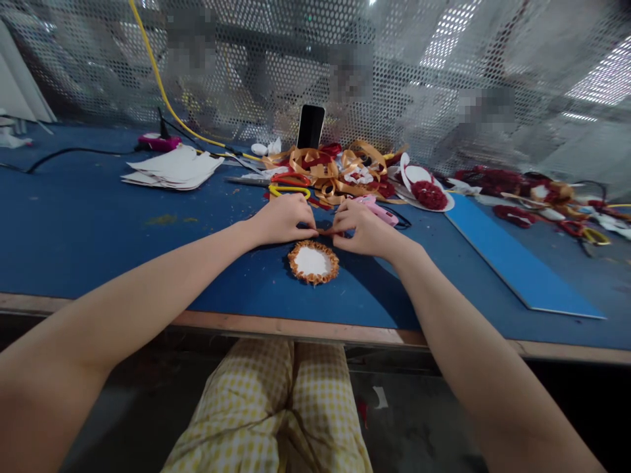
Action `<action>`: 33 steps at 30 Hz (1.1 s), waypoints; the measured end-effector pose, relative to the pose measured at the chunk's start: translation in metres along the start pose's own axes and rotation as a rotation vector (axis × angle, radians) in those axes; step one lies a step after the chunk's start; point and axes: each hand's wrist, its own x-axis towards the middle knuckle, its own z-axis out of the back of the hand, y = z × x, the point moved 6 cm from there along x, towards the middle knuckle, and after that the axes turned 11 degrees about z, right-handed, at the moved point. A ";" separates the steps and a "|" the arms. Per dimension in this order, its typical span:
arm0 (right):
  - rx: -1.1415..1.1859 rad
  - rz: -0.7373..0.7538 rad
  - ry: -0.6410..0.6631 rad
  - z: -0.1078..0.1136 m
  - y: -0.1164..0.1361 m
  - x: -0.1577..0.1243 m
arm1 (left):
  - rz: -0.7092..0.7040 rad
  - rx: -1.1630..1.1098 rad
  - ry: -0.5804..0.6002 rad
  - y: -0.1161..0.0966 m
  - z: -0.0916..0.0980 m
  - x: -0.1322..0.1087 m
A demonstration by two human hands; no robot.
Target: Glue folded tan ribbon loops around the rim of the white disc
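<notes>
Between my hands a short piece of brown-gold ribbon [325, 231] is stretched just above the blue table. My left hand [288, 220] pinches its left end, and my right hand [359, 227] pinches the other. Right below them lies a round white disc [312, 261] with a ruffled gold ribbon edge [294, 268]. Behind my left hand are scissors with red and yellow handles [290, 186]. A pink glue gun [374, 209] lies just behind my right hand, partly hidden by it.
Loose gold ribbon [315, 167] is heaped behind my hands, before an upright phone [311, 127]. White sheets [175, 168] are stacked at left. Dark red rosettes [428, 194] and a blue board [522, 259] lie at right. A perforated metal screen [276, 72] closes the back.
</notes>
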 end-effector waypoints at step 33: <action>0.056 -0.400 -0.278 0.006 -0.018 -0.007 | 0.466 -0.148 -0.175 0.000 0.016 0.002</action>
